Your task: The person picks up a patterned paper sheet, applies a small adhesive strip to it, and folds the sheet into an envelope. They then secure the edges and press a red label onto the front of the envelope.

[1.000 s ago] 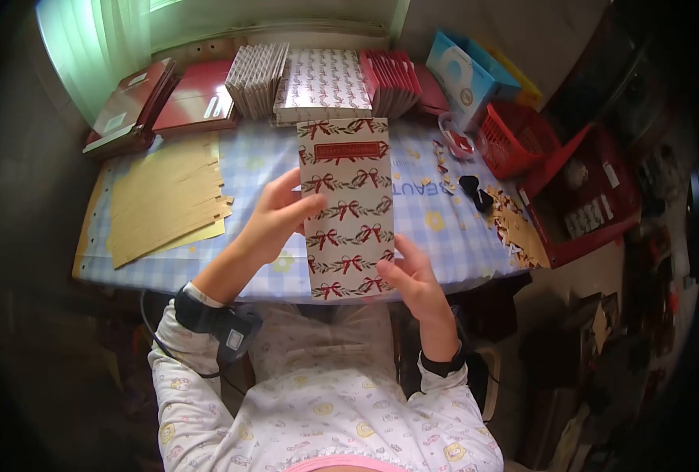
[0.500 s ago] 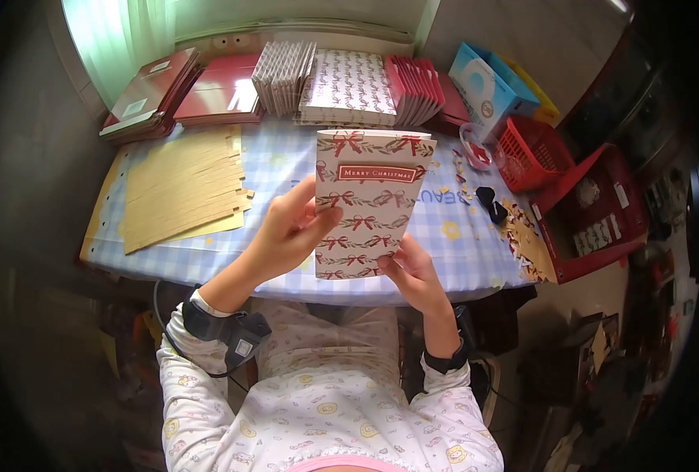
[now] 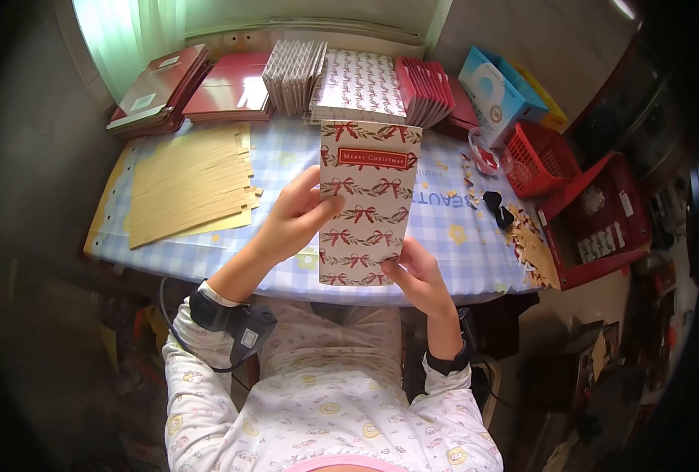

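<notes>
A tall white Christmas card (image 3: 365,224) with red bows, green garlands and a red "Merry Christmas" label is held up over the table's front edge. My left hand (image 3: 298,211) grips its left edge at mid-height, thumb on the front. With thumb on the front and fingers behind, my right hand (image 3: 418,275) pinches the lower right edge. The fingers behind the card are hidden.
Yellow strips on a sheet (image 3: 188,185) lie at left on the checked tablecloth (image 3: 279,153). Stacked cards (image 3: 357,82) line the back. At right are a red basket (image 3: 534,161), a blue box (image 3: 499,90), scraps and an open red box (image 3: 601,212).
The card now faces me more squarely and looks flatter along its top edge, where an opening showed before. Both hands keep their hold, and the view has shifted slightly.
</notes>
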The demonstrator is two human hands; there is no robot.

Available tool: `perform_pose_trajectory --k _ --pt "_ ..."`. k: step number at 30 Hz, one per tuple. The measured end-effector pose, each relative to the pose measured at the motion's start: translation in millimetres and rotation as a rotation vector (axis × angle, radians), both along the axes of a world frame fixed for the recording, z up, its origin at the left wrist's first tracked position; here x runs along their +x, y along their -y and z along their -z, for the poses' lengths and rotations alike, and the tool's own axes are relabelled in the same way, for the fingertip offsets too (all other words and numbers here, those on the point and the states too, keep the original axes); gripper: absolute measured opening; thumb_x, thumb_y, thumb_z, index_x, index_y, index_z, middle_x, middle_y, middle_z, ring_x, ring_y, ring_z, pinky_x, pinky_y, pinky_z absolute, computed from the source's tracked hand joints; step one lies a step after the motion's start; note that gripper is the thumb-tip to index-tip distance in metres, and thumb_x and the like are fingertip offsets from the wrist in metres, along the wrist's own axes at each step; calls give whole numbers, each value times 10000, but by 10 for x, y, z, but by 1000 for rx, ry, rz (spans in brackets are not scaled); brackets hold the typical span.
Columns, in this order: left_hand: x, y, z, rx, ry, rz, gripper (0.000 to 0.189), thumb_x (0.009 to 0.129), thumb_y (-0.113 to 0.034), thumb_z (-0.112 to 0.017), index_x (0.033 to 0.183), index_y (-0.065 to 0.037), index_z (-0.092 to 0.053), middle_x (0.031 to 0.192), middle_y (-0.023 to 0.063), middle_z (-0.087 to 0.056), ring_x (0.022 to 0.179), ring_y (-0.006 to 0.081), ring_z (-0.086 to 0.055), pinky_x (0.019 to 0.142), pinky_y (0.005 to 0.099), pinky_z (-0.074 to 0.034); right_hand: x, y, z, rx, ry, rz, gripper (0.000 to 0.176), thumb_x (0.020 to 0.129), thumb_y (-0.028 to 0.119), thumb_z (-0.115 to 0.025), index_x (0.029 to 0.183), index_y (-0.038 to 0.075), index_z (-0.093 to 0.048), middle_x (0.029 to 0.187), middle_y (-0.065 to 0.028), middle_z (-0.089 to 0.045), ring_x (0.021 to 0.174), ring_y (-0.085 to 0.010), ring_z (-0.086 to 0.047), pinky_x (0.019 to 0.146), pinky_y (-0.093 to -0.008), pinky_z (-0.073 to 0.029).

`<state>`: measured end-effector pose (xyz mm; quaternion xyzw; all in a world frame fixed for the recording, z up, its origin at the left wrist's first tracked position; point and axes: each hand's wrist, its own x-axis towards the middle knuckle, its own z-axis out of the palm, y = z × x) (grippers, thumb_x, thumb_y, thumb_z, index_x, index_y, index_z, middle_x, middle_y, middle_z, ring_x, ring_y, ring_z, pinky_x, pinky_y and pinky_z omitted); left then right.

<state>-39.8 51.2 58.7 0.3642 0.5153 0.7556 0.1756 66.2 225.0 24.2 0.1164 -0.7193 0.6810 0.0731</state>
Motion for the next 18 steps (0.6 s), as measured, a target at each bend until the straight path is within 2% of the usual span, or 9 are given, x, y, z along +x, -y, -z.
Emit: perform_pose_trajectory --k 18 --pt "17 7 -28 -66 -22 -21 379 822 -46 -451 1175 0 -321 1015 105 -530 901 138 -521 765 272 -422 -18 -10 69 -97 47 -42 235 798 85 -524 988 -32 -450 844 -55 -540 792 -112 -519 679 -239 -418"
